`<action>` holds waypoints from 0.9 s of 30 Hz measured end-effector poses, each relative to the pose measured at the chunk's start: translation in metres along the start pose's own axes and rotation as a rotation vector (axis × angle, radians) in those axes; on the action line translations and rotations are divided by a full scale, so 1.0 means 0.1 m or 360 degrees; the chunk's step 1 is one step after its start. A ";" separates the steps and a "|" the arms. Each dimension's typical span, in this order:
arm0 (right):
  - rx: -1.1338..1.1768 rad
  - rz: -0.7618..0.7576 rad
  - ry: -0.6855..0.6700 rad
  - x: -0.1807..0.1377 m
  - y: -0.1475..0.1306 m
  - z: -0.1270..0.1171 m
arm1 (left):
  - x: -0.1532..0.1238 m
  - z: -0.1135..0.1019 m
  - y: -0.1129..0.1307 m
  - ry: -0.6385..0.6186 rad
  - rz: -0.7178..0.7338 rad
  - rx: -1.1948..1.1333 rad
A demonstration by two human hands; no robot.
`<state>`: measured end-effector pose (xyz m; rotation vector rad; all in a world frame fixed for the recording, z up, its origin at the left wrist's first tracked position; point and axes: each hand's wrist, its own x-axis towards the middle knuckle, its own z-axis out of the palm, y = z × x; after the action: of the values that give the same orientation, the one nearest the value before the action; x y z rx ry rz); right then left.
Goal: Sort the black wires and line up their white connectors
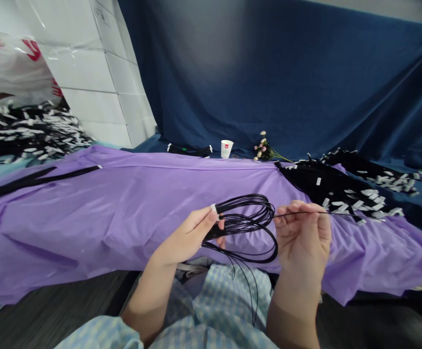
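1. The bench (87, 213), draped in a purple sheet, runs edge to edge across the view, and its near edge hangs over just ahead of the person's lap.
2. There is open room across the middle and left of the sheet, with bare purple between the hands and the far edge.
3. The right end is crowded: a heap of black cords with white tags (341, 186) spreads from the far right edge towards the right hand.
4. Along the far edge stand a white paper cup (226, 148), a small sprig of flowers (263, 149) just beside it, and a short black bundle (189, 150) to the cup's left.
5. On the left end a long black strip (32, 179) lies flat, and beyond the left corner sits another tagged pile (29, 131) under a white plastic bag (10, 68).
6. The left hand (189, 237) is closed, thumb against fingers, pinching a coil of black cord (247, 225) at its white tag (214, 209).
7. The coil hangs in the air between the two hands, above the bench's near edge, with loose ends trailing down over the checked shirt (225, 310).
8. The right hand (303, 237) has its fingers curled in, nipping a single black strand (305, 213) that runs off right towards the heap.
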<state>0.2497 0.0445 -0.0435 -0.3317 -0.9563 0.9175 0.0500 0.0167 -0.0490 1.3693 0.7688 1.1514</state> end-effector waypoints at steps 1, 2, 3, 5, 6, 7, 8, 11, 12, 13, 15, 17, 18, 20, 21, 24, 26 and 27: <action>-0.0017 -0.0014 0.0012 0.01 0.02 -0.01 | 0.00 0.00 -0.01 -0.0005 -0.0007 -0.0013; -0.0031 -0.0024 0.0021 0.02 0.03 -0.03 | 0.01 0.00 -0.01 -0.0003 -0.0015 -0.0027; -0.0035 -0.0032 0.0021 0.03 0.04 -0.03 | 0.01 0.00 -0.01 0.0003 -0.0020 -0.0040; 0.0007 -0.0062 -0.0028 0.03 0.03 -0.03 | 0.02 0.00 -0.01 0.0015 -0.0017 -0.0056; 0.0050 -0.0087 -0.0072 0.03 0.02 -0.03 | 0.02 0.00 0.00 0.0019 -0.0012 -0.0055; 0.0093 -0.0112 -0.0123 0.02 0.00 -0.03 | 0.02 0.00 0.00 0.0020 -0.0008 -0.0047; 0.0128 -0.0136 -0.0174 0.02 -0.01 -0.03 | 0.02 0.00 0.01 0.0020 -0.0007 -0.0032; 0.0119 -0.0236 -0.0317 0.00 -0.04 -0.04 | 0.00 0.00 0.02 0.0023 -0.0019 0.0023; 0.0070 -0.0283 -0.0371 0.00 -0.04 -0.05 | 0.00 0.00 0.02 0.0025 -0.0025 0.0038; -0.0005 -0.0343 -0.0436 -0.01 -0.04 -0.06 | -0.01 0.00 0.01 0.0028 -0.0032 0.0046; -0.0220 -0.0466 -0.0552 -0.02 -0.03 -0.06 | -0.02 -0.01 0.01 0.0033 -0.0043 0.0059; -0.0460 -0.0522 -0.0600 -0.03 -0.02 -0.05 | -0.03 -0.02 0.00 0.0036 -0.0042 0.0089; -0.0560 -0.0501 -0.0609 -0.04 -0.02 -0.05 | -0.03 -0.03 0.00 0.0039 -0.0034 0.0113; -0.0685 -0.0406 -0.0621 -0.05 -0.03 -0.03 | -0.04 -0.04 0.00 0.0049 -0.0015 0.0178; -0.0717 -0.0367 -0.0636 -0.05 -0.04 -0.02 | -0.04 -0.05 0.01 0.0050 -0.0006 0.0215; -0.0767 -0.0309 -0.0675 -0.05 -0.08 -0.01 | -0.05 -0.05 0.04 0.0016 0.0021 0.0331; -0.0794 -0.0267 -0.0703 -0.05 -0.10 -0.01 | -0.06 -0.06 0.05 -0.0028 0.0031 0.0407; -0.0804 -0.0244 -0.0714 -0.05 -0.10 -0.01 | -0.06 -0.06 0.06 -0.0048 0.0031 0.0439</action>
<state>0.2547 0.0347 -0.0406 -0.4812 -1.6112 0.6072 0.0416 0.0120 -0.0450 1.6216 0.9197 1.0653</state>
